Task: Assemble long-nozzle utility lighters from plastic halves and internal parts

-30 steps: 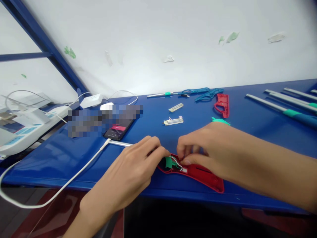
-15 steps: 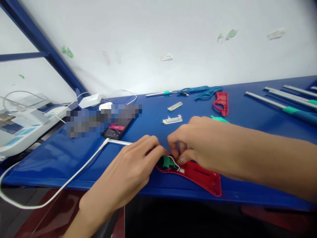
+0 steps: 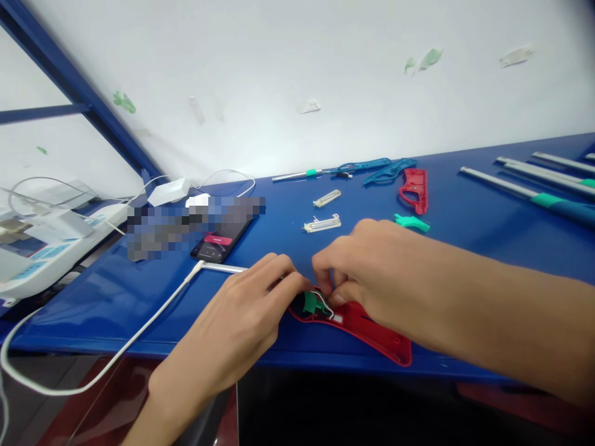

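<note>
A red plastic handle shell half lies hollow side up near the table's front edge. Inside it sit a green trigger-like piece, thin white and black wires and a small white block. My left hand is closed round the shell's left end, thumb and forefinger at its upper rim. Over the wires, my right hand pinches with thumb and forefinger; what lies between the tips is hidden. A metal tube with a white cable on its end runs behind my left hand.
Behind my hands lie two clear-and-metal parts, a green trigger-like piece, another red shell and blue shells. Several metal rods lie right. A phone and a white power strip are at left.
The view has shifted very slightly. Both hands stay at the red shell in nearly the same pose, with the right fingertips still over the wires.
</note>
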Demonstrator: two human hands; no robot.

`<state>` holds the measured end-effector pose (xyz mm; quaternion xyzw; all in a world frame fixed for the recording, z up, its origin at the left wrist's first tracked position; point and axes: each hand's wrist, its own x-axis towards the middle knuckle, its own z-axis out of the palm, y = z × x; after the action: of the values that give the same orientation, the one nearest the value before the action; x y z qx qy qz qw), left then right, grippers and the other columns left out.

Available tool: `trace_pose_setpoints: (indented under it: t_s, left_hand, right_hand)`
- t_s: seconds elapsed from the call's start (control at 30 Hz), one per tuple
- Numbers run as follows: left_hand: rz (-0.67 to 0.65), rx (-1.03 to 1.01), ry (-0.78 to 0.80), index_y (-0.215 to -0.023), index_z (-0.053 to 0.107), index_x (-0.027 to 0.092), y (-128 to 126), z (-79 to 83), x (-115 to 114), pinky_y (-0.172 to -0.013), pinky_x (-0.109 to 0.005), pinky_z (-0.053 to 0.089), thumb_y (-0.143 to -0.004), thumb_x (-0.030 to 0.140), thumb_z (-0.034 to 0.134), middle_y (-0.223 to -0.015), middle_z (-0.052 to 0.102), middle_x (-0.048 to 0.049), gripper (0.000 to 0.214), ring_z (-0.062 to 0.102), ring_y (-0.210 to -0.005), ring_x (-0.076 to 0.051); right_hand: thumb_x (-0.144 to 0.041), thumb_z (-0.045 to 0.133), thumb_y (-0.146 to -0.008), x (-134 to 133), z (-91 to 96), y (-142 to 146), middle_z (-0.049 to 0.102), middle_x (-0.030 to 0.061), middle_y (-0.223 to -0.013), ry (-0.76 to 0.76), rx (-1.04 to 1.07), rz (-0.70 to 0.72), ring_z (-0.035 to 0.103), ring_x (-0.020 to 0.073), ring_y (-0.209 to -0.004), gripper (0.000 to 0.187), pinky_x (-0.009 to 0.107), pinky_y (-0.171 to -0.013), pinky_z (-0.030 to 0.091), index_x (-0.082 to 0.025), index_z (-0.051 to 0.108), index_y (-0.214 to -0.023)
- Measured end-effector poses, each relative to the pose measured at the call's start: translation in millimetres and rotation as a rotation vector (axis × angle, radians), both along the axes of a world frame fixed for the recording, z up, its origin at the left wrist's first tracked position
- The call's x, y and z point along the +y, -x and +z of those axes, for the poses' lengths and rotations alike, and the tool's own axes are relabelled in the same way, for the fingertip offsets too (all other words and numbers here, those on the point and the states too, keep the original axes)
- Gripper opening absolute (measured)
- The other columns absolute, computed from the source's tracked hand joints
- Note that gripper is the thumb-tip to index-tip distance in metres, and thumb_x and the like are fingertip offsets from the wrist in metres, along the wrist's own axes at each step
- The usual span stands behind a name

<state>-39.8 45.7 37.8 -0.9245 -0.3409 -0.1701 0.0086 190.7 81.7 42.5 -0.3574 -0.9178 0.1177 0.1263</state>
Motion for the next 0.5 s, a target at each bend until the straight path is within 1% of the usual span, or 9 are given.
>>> trace_pose_setpoints:
  t_s: [0.07, 0.13, 0.23, 0.37, 0.43, 0.5]
  left_hand:
    - [0.001, -0.002, 0.001, -0.111, 0.068, 0.015, 0.4, -0.2, -0.5, -0.070, -0.031, 0.049, -0.099, -0.006, 0.038, -0.099, 0.063, -0.0052, 0.038, 0.060, -0.081, -0.018]
    - [0.001, -0.003, -0.001, -0.110, 0.068, 0.015, 0.9, -0.8, -0.8, -0.070, -0.031, 0.049, -0.099, -0.006, 0.038, -0.099, 0.063, -0.0051, 0.038, 0.060, -0.082, -0.018]
    - [-0.002, -0.003, -0.007, -0.109, 0.068, 0.015, 1.1, -1.7, -0.3, -0.070, -0.031, 0.049, -0.098, -0.007, 0.038, -0.098, 0.063, -0.0048, 0.038, 0.060, -0.081, -0.018]
    - [-0.009, -0.004, -0.003, -0.111, 0.067, 0.016, 0.9, -2.7, 1.1, -0.069, -0.031, 0.048, -0.098, -0.007, 0.039, -0.099, 0.061, -0.0040, 0.038, 0.059, -0.081, -0.018]
    - [-0.013, -0.012, -0.006, -0.112, 0.066, 0.016, 1.3, -3.0, 1.2, -0.070, -0.031, 0.047, -0.098, -0.007, 0.039, -0.099, 0.061, -0.0036, 0.038, 0.059, -0.081, -0.018]
    - [-0.015, -0.017, -0.004, -0.113, 0.066, 0.016, 1.9, -3.0, 0.9, -0.071, -0.030, 0.047, -0.098, -0.007, 0.040, -0.099, 0.061, -0.0034, 0.039, 0.059, -0.082, -0.018]
  right_hand:
    - [-0.026, 0.060, -0.092, -0.4, 0.9, 0.1, 0.062, -0.0015, -0.063, 0.010, -0.016, -0.003, 0.043, 0.0130, -0.051, 0.021, 0.032, -0.050, 0.021, -0.023, 0.066, -0.072]
    - [-0.022, 0.062, -0.088, -2.6, 6.1, 2.0, 0.064, -0.0018, -0.064, 0.044, -0.046, -0.034, 0.044, 0.0129, -0.051, 0.016, 0.031, -0.050, 0.023, -0.024, 0.068, -0.073]
    - [-0.014, 0.065, -0.081, -7.3, 20.6, 8.9, 0.069, -0.0015, -0.070, 0.125, -0.129, -0.123, 0.053, 0.0140, -0.058, 0.013, 0.029, -0.053, 0.030, -0.024, 0.071, -0.076]
    - [-0.006, 0.072, -0.073, -11.5, 37.8, 19.3, 0.076, -0.0005, -0.079, 0.230, -0.232, -0.250, 0.065, 0.0181, -0.071, 0.021, 0.029, -0.058, 0.038, -0.025, 0.078, -0.079]
    - [-0.004, 0.073, -0.071, -12.5, 38.2, 19.4, 0.077, -0.0003, -0.081, 0.232, -0.233, -0.275, 0.068, 0.0195, -0.074, 0.025, 0.028, -0.058, 0.039, -0.026, 0.080, -0.080]
    - [-0.004, 0.073, -0.074, -13.7, 32.0, 14.1, 0.078, -0.0010, -0.081, 0.174, -0.173, -0.211, 0.069, 0.0185, -0.072, 0.025, 0.028, -0.058, 0.042, -0.027, 0.081, -0.079]
